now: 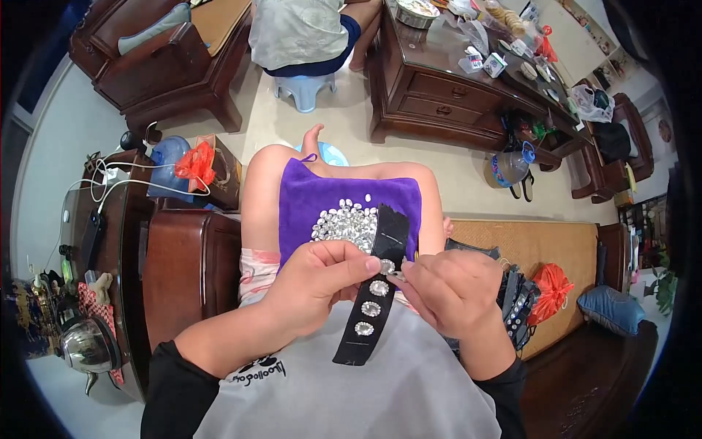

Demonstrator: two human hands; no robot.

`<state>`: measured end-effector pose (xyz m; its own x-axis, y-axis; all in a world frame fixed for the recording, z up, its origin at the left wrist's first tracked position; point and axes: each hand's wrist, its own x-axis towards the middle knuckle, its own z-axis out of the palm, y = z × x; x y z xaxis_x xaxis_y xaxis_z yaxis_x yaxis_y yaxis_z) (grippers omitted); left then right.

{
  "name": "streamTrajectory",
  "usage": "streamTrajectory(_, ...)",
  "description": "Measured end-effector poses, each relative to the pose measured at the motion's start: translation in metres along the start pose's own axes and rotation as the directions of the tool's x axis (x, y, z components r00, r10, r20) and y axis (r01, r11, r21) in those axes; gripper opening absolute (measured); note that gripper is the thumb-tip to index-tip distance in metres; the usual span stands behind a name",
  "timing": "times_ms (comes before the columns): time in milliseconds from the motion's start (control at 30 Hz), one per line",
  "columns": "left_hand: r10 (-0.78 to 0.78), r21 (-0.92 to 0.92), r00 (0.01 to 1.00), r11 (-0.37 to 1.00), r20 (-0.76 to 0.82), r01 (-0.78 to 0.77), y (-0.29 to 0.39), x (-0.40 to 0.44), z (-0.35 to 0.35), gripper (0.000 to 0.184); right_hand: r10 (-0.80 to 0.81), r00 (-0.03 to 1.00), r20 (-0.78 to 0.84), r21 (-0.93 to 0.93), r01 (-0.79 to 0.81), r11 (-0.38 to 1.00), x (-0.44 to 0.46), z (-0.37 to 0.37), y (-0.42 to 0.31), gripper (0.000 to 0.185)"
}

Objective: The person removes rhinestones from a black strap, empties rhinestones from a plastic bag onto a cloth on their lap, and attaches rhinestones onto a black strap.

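A black fabric strap (349, 348) with a column of oval clear rhinestones lies tilted between my two hands, over my lap. My left hand (311, 282) is closed on the strap's left edge, its thumb beside the uppermost rhinestone (387, 266). My right hand (453, 293) pinches at the right edge by that same stone; what sits between its fingertips is too small to make out. Below are more mounted rhinestones (371, 309). Beyond the strap, a heap of loose clear gems (347, 227) rests on a purple cloth (300, 194) spread across my lap.
Red bags and more black studded straps (515, 311) lie on the woven mat (486, 238) at my right. A side table with a kettle (89, 344) stands at left. Ahead are a cluttered dark wooden table (431, 66) and a person (300, 36) on a blue stool (307, 91).
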<state>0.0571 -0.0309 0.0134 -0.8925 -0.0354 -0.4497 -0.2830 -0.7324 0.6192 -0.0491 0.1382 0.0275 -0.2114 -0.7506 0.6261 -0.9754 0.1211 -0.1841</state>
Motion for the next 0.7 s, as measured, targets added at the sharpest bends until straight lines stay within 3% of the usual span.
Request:
streamTrajectory(233,-0.006,-0.006,0.999,1.0,0.039,0.006,-0.003,0.002,-0.005,0.005,0.08,0.997,-0.006,0.024,-0.08,0.997,0.0,0.001,0.0,0.019)
streamTrajectory(367,0.11,-0.083,0.98,0.992,0.168,-0.097,-0.009,0.007,-0.012,0.008,0.175,0.985,-0.007,0.066,-0.174,0.983,0.001,0.003,-0.003,0.02)
streamTrajectory(533,0.125,-0.129,0.979,0.986,0.162,-0.105,0.002,0.0,0.001,0.011,0.247,0.967,-0.053,0.185,-0.234,0.955,0.007,0.004,-0.009,0.025)
streamTrajectory(700,0.166,-0.115,0.974,0.982,0.155,-0.149,-0.004,0.003,-0.003,0.012,0.279,0.959,-0.051,0.148,-0.269,0.952,0.008,0.005,-0.014,0.03)
